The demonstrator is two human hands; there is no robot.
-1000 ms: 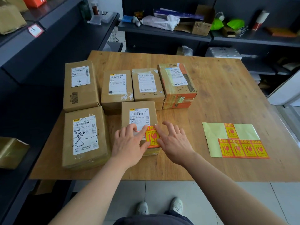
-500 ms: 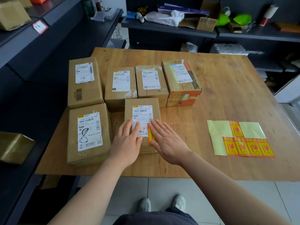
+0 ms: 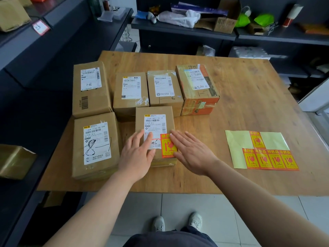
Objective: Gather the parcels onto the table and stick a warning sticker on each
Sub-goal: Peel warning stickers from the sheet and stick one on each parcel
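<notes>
Several brown cardboard parcels lie on the wooden table (image 3: 249, 97). The nearest middle parcel (image 3: 154, 113) carries a red and yellow warning sticker (image 3: 168, 146) at its front right corner. My left hand (image 3: 138, 154) lies flat on that parcel's white label, fingers straight. My right hand (image 3: 191, 154) rests flat at the sticker's right edge, fingers straight. A yellow backing sheet (image 3: 236, 145) with several more warning stickers (image 3: 270, 160) lies on the table to the right. The other parcels, such as the one at the front left (image 3: 96, 145) and the orange-sided one (image 3: 197, 90), show no sticker.
Dark shelving runs along the left, with another parcel (image 3: 15, 161) on a low shelf. Shelves behind the table hold boxes, bags and clutter (image 3: 222, 20). My shoes (image 3: 178, 223) stand on the tiled floor at the table's near edge.
Both hands flattened and slid over the sticker, smoothing it down; they have spread apart slightly, so the sticker shows between them. The view shifted a little.
</notes>
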